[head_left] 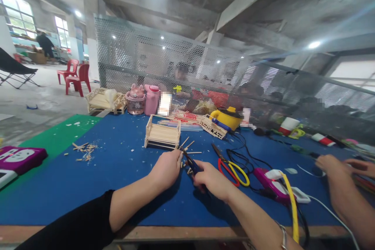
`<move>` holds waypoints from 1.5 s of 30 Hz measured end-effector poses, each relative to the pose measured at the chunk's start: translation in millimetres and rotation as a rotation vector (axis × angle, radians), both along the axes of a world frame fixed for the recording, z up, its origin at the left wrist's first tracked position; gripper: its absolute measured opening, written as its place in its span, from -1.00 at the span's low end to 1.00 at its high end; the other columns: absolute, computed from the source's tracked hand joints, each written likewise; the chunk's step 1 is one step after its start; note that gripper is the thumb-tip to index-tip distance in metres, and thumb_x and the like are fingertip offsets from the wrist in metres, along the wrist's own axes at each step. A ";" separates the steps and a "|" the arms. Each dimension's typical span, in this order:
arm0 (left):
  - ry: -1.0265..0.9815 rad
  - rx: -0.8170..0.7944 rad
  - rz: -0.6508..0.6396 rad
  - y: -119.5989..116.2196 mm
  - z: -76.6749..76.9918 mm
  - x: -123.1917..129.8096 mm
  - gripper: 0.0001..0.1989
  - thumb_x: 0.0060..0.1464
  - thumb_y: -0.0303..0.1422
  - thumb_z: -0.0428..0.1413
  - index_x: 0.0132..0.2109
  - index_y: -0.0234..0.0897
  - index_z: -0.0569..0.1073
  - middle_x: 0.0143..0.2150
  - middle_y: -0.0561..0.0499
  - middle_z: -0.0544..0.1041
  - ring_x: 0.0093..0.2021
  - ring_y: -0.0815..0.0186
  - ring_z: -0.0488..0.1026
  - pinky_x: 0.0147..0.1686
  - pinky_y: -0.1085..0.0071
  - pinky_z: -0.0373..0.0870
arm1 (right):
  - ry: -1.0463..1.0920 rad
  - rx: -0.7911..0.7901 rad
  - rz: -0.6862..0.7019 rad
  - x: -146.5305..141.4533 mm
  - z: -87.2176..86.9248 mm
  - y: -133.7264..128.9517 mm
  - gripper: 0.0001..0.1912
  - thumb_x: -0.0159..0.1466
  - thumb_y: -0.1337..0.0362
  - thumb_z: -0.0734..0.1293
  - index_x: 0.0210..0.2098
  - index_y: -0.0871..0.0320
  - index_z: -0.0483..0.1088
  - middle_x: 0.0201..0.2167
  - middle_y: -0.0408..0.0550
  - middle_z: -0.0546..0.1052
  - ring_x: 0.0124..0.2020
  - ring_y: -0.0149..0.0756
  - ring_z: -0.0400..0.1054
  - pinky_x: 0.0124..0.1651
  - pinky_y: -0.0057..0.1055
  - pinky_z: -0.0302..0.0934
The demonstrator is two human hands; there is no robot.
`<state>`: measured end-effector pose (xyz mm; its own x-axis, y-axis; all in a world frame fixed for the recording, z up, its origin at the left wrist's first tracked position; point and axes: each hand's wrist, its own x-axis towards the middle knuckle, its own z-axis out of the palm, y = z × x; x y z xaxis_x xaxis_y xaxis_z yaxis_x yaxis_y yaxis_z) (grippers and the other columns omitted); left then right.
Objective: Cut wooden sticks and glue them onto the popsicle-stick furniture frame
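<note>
My left hand (pixel 167 167) is closed in a pinch, its fingertips at the near ends of thin wooden sticks (pixel 190 145) that fan out behind them; the exact grip is partly hidden. My right hand (pixel 211 179) is wrapped round a pair of dark-handled cutting pliers (pixel 191 161), whose jaws point up-left to the left fingertips. Short cut stick pieces (pixel 189 170) lie beneath the jaws. Just beyond my left hand stands a small frame built of wooden sticks (pixel 163 134). Scissors (pixel 231 167) with red and yellow handles lie right of my right hand.
A purple power strip (pixel 274 185) with cables lies at right, near another person's hand (pixel 332 166). Along the back stand a yellow pot (pixel 230 118), a pink bottle (pixel 152 100) and another stick model (pixel 105 100). Wood scraps (pixel 85 150) lie on the blue mat (pixel 117 168).
</note>
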<state>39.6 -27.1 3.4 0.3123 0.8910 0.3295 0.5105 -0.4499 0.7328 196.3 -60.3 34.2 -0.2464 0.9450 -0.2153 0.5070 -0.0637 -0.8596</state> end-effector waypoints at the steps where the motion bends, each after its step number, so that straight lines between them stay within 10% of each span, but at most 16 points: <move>1: 0.007 0.010 -0.009 -1.7 -0.3 0.0 -0.69 0.22 -0.33 -0.18 -0.29 -0.25 0.44 -0.33 -0.10 0.54 -0.35 0.26 0.45 -0.32 0.43 0.22 | 0.127 -0.117 -0.019 0.4 0.9 -1.2 -0.46 -0.19 0.41 0.19 -0.17 0.19 0.36 -0.66 -0.27 0.26 -0.68 -0.46 0.10 -0.61 -0.51 0.01; 8: -0.187 -0.022 0.087 -2.8 0.8 -0.6 -0.70 0.22 -0.26 -0.20 -0.29 -0.23 0.39 -0.37 -0.07 0.50 -0.38 0.27 0.38 -0.36 0.43 0.18 | 0.638 -0.566 0.025 8.3 -0.1 -9.5 -0.39 -0.10 0.35 0.18 0.00 0.17 0.24 -0.52 -0.14 0.35 -0.53 -0.37 0.29 -0.39 -0.37 0.22; 20: -0.245 -0.225 0.006 9.7 -10.8 -4.0 -0.71 0.15 -0.25 -0.12 -0.25 -0.27 0.45 -0.52 0.05 0.42 -0.48 0.33 0.33 -0.43 0.46 0.16 | 0.750 -0.670 0.178 12.0 -7.6 -10.4 -0.36 -0.10 0.30 0.12 0.02 0.21 0.23 -0.22 0.10 0.46 -0.11 -0.14 0.38 0.03 -0.07 0.12; 28: -0.625 -0.477 -0.117 9.9 -14.7 6.8 -0.85 0.10 -0.39 -0.08 -0.19 -0.32 0.32 -0.47 0.09 0.38 -0.58 0.47 0.22 -0.57 0.53 0.13 | 0.669 -0.244 0.185 35.8 -6.2 -10.4 -0.26 -0.12 0.33 0.21 0.11 0.14 0.13 -0.20 0.02 0.44 -0.18 -0.19 0.38 -0.02 -0.14 0.17; 35: -0.683 -0.600 -0.245 4.4 -8.1 9.0 -0.68 0.00 -0.18 0.09 -0.19 -0.35 0.35 -0.42 0.02 0.43 -0.56 0.46 0.33 -0.59 0.53 0.17 | -0.234 0.241 -0.009 45.3 14.1 -24.3 -0.27 -0.01 0.38 0.19 0.20 0.08 0.14 -0.10 -0.06 0.46 -0.12 -0.22 0.35 -0.08 -0.31 0.22; 45: -0.613 -0.603 -0.376 -0.7 -1.9 7.1 -0.72 0.01 -0.16 0.03 -0.32 -0.33 0.36 -0.64 0.19 0.21 -0.70 0.53 0.03 -0.66 0.53 -0.09 | -0.448 0.321 0.087 26.4 19.0 -20.2 -0.28 -0.02 0.44 0.17 0.18 0.07 0.20 0.05 -0.05 0.43 0.02 -0.21 0.33 0.03 -0.30 0.17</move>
